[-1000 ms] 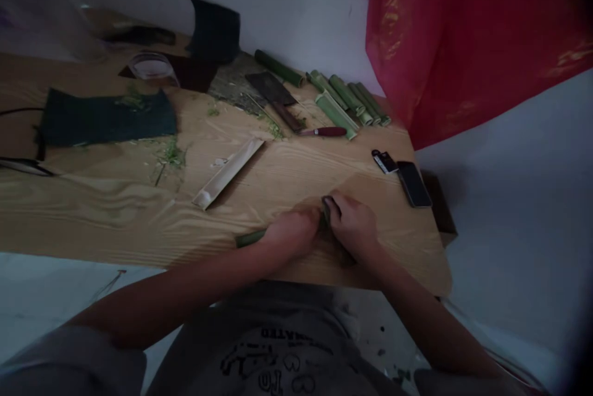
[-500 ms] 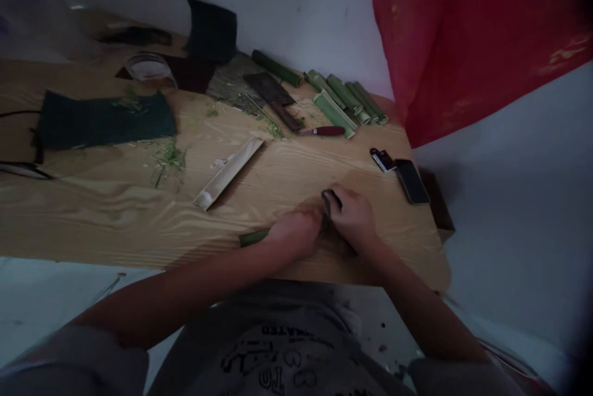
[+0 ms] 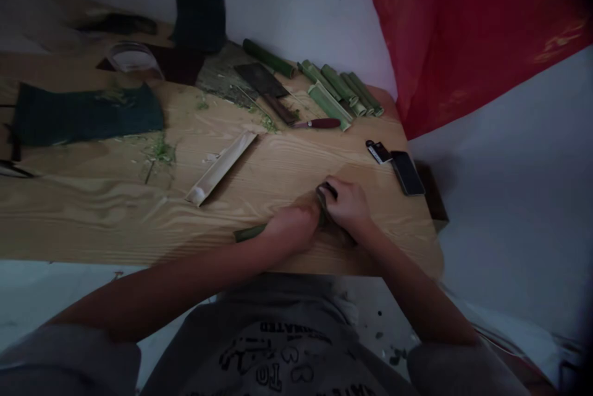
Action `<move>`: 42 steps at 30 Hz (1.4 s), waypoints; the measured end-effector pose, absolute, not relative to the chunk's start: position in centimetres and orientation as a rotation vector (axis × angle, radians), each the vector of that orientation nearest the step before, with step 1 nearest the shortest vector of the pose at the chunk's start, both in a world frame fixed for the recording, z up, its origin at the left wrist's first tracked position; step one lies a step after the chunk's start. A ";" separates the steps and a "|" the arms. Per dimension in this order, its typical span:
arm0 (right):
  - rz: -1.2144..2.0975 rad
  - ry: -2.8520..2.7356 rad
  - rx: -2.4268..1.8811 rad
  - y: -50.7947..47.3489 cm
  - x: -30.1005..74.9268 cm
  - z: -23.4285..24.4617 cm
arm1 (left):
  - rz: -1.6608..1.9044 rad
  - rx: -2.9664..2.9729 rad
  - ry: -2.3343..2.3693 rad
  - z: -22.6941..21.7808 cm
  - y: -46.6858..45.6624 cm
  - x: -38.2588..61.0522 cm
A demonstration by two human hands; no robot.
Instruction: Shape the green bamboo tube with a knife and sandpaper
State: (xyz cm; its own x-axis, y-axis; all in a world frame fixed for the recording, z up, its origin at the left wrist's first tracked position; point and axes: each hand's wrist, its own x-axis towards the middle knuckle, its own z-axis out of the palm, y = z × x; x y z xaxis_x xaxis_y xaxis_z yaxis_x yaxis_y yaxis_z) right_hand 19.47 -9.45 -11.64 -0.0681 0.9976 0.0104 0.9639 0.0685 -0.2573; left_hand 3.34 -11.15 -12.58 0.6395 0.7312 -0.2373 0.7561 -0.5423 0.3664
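Note:
My left hand (image 3: 291, 229) grips a green bamboo tube (image 3: 249, 233) low on the wooden table (image 3: 92, 217), and the tube sticks out to the left of my fist. My right hand (image 3: 347, 207) sits against the tube's other end, pinching a small dark piece (image 3: 327, 193) on it. That piece is too small and shadowed to name. Part of the tube is hidden between my hands. The nearest thing to my right hand is a black phone (image 3: 407, 172), some way off to the right.
A split bamboo half (image 3: 220, 168) lies left of my hands. At the back are a red-handled knife (image 3: 315, 123), a cleaver (image 3: 259, 80) and several bamboo pieces (image 3: 340, 90). A dark green cloth (image 3: 86, 115) lies at left. Red fabric (image 3: 463, 31) hangs at the table's far right corner.
Both hands keep the same hold on the tube. The whole scene has shifted slightly up and left in the view as my head moved.

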 end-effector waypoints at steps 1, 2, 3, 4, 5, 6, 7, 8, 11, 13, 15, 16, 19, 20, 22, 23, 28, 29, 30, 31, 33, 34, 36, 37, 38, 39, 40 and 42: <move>0.265 -2.149 -2.017 -9.1 19.4 -11.7 | -0.071 2.426 1.172 -12.5 -11.1 3.3; 0.249 -2.148 -2.007 -9.2 19.5 -11.8 | -0.064 2.428 1.168 -12.4 -11.1 3.3; 0.219 -2.146 -1.986 -9.7 19.7 -11.9 | -0.053 2.432 1.163 -12.3 -11.1 3.3; 0.180 -2.142 -1.955 -10.4 20.0 -12.1 | -0.042 2.436 1.151 -12.2 -11.1 3.3; 0.136 -2.136 -1.922 -11.4 20.3 -12.2 | -0.032 2.441 1.136 -12.1 -11.1 3.2; 0.091 -2.124 -1.897 -12.5 20.6 -12.3 | -0.025 2.443 1.121 -12.0 -11.1 3.2; 0.054 -2.111 -1.880 -13.5 20.8 -12.5 | -0.020 2.445 1.107 -12.0 -11.1 3.2; 0.022 -2.098 -1.874 -14.3 21.0 -12.6 | -0.018 2.449 1.100 -11.9 -11.1 3.3; -0.035 -2.074 -1.907 -14.6 20.9 -12.7 | -0.016 2.473 1.103 -11.9 -11.3 3.4; -0.024 -2.069 -1.963 -13.1 20.4 -12.6 | -0.020 2.492 1.107 -11.9 -11.4 3.5; 0.034 -2.073 -2.021 -11.1 19.8 -12.4 | -0.033 2.499 1.116 -12.0 -11.5 3.6; 0.051 -2.072 -2.039 -10.4 19.6 -12.3 | -0.039 2.501 1.122 -12.0 -11.5 3.6; 0.042 -2.068 -2.038 -10.3 19.5 -12.1 | -0.052 2.502 1.123 -12.1 -11.4 3.5; 0.022 -2.066 -2.021 -11.1 19.5 -12.2 | -0.059 2.499 1.116 -12.0 -11.4 3.5; -0.026 -2.060 -1.978 -13.3 19.9 -12.4 | -0.062 2.492 1.099 -12.0 -11.4 3.4; -0.055 -2.045 -1.978 -14.4 20.1 -12.5 | -0.060 2.490 1.087 -11.9 -11.4 3.4; -0.053 -1.981 -1.988 -14.7 20.2 -13.0 | -0.076 2.486 1.082 -11.9 -11.4 3.5; -0.035 -1.978 -1.995 -13.6 20.0 -12.9 | -0.087 2.486 1.087 -12.0 -11.4 3.6; -0.008 -1.976 -2.015 -12.4 19.9 -12.8 | -0.096 2.487 1.093 -12.0 -11.5 3.6; 0.019 -1.989 -2.037 -11.3 19.8 -12.7 | -0.103 2.489 1.099 -12.0 -11.5 3.6; 0.034 -2.007 -2.074 -9.7 19.5 -12.5 | -0.110 2.491 1.120 -11.9 -11.6 3.7; 0.029 -2.016 -2.078 -9.5 19.5 -12.4 | -0.110 2.488 1.132 -11.9 -11.7 3.7; -0.009 -2.020 -2.059 -10.4 19.6 -12.4 | -0.106 2.474 1.148 -11.7 -11.8 3.7; -0.033 -2.018 -2.043 -11.4 19.7 -12.5 | -0.104 2.466 1.151 -11.7 -11.8 3.7; -0.063 -2.011 -2.029 -12.5 19.8 -12.5 | -0.097 2.458 1.155 -11.6 -11.8 3.7; -0.084 -2.005 -2.017 -13.7 19.9 -12.7 | -0.091 2.451 1.153 -11.5 -11.8 3.7; -0.096 -1.991 -2.009 -14.8 20.1 -12.8 | -0.085 2.446 1.147 -11.4 -11.8 3.7; -0.089 -1.971 -1.997 -16.1 20.2 -12.9 | -0.077 2.439 1.129 -11.3 -11.8 3.7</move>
State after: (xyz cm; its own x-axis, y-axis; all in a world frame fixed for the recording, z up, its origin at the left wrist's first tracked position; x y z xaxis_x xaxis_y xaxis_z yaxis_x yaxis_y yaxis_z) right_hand 20.22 -16.10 -12.91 0.0397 0.9608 0.2743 0.9816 0.0139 -0.1907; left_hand 3.71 -11.78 -11.31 0.6636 0.7108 -0.2330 0.7359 -0.5646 0.3737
